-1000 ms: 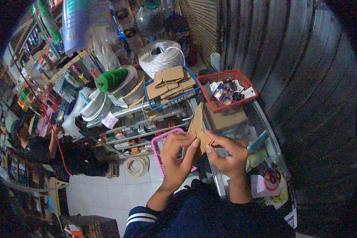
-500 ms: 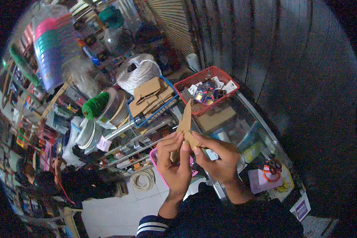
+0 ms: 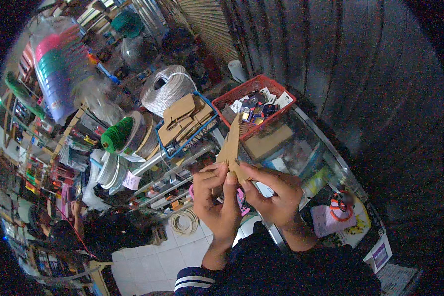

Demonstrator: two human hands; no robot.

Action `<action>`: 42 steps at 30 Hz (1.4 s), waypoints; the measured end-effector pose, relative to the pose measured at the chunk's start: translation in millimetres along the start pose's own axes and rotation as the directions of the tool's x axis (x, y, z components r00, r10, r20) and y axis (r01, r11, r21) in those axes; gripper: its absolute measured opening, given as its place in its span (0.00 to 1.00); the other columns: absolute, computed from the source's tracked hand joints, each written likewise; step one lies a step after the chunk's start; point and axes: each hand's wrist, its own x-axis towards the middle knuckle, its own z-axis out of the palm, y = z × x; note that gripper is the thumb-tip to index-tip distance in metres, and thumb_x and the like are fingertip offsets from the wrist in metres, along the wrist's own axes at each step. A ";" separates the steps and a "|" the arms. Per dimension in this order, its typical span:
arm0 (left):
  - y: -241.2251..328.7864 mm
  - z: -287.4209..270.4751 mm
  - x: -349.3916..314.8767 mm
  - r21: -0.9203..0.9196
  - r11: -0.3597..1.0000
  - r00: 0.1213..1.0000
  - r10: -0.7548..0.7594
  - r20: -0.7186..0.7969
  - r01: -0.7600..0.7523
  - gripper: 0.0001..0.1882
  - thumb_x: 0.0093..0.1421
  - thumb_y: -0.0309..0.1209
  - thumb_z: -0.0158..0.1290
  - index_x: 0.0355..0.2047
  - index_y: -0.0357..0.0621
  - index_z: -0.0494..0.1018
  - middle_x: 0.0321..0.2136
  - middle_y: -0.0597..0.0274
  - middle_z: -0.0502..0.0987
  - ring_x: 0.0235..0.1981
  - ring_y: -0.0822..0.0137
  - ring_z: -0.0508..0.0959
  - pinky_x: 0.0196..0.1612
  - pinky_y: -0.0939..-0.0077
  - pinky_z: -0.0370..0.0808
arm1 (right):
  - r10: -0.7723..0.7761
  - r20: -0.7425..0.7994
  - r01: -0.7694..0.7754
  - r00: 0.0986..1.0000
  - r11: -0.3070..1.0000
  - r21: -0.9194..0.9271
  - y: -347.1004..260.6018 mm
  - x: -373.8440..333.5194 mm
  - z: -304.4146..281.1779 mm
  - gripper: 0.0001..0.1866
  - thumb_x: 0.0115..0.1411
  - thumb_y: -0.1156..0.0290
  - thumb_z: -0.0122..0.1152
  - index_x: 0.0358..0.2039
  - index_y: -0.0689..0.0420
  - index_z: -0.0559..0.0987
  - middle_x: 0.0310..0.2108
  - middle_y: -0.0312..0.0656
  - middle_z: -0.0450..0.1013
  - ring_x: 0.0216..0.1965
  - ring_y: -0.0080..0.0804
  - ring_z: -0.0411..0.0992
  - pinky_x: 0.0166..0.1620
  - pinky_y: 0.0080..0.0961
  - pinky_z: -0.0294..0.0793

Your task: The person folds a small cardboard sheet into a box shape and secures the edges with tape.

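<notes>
Dark ribbed sheeting [image 3: 306,59] is standing behind a glass counter [image 3: 308,140] in the head view. Nearby, a red basket [image 3: 269,121] is sitting beside a blue basket [image 3: 197,138] holding cardboard pieces [image 3: 185,111]. Left hand [image 3: 217,192] and right hand [image 3: 277,195] are both pinching one folded cardboard strip [image 3: 232,147] between thumbs and fingers.

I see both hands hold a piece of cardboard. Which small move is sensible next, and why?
Perhaps slide the left hand slightly up along the cardboard piece while the right hand keeps its grip: both hands pinch the lower part, and the long upper part sticks out unsupported.
</notes>
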 end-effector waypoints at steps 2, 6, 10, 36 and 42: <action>0.6 0.7 1.1 0.138 0.984 0.993 0.115 0.008 -0.115 0.06 0.58 0.19 0.57 0.37 0.34 0.76 0.35 0.54 0.77 0.43 0.61 0.76 0.50 0.69 0.71 | 0.022 -0.003 -0.022 1.000 1.000 -0.018 -1.8 0.8 0.8 0.14 0.53 0.77 0.67 0.42 0.64 0.82 0.37 0.49 0.81 0.36 0.34 0.81 0.41 0.28 0.79; -4.1 0.7 6.4 0.239 0.956 0.985 0.163 0.052 -0.171 0.07 0.58 0.18 0.57 0.37 0.34 0.77 0.35 0.53 0.77 0.40 0.60 0.76 0.45 0.69 0.72 | 0.076 -0.018 -0.077 0.997 0.997 -0.027 2.2 -0.9 5.2 0.18 0.53 0.78 0.67 0.46 0.64 0.81 0.35 0.48 0.81 0.34 0.27 0.80 0.39 0.23 0.78; -13.4 -2.1 7.3 -0.102 0.993 0.997 -0.057 0.045 0.061 0.08 0.55 0.19 0.60 0.36 0.35 0.76 0.35 0.55 0.77 0.40 0.62 0.76 0.47 0.70 0.72 | 0.117 -0.051 -0.115 0.992 0.993 0.042 5.5 -3.5 7.5 0.19 0.53 0.80 0.67 0.48 0.66 0.79 0.33 0.47 0.81 0.34 0.23 0.78 0.38 0.20 0.77; -25.1 -4.0 22.0 0.483 0.706 0.842 0.521 0.143 -0.518 0.11 0.52 0.24 0.61 0.37 0.46 0.76 0.40 0.62 0.82 0.43 0.62 0.81 0.44 0.67 0.68 | 0.079 -0.122 -0.085 0.989 0.995 -0.047 17.1 -16.2 28.1 0.21 0.58 0.85 0.61 0.53 0.66 0.76 0.39 0.44 0.79 0.38 0.22 0.76 0.42 0.21 0.77; -45.0 -1.8 21.9 0.492 0.657 0.811 0.544 0.217 -0.572 0.11 0.53 0.28 0.60 0.37 0.47 0.76 0.39 0.62 0.82 0.39 0.65 0.82 0.42 0.67 0.69 | 0.172 -0.231 -0.174 0.958 0.985 0.015 22.9 -15.0 35.0 0.20 0.57 0.79 0.63 0.51 0.61 0.79 0.36 0.44 0.80 0.36 0.26 0.78 0.42 0.25 0.77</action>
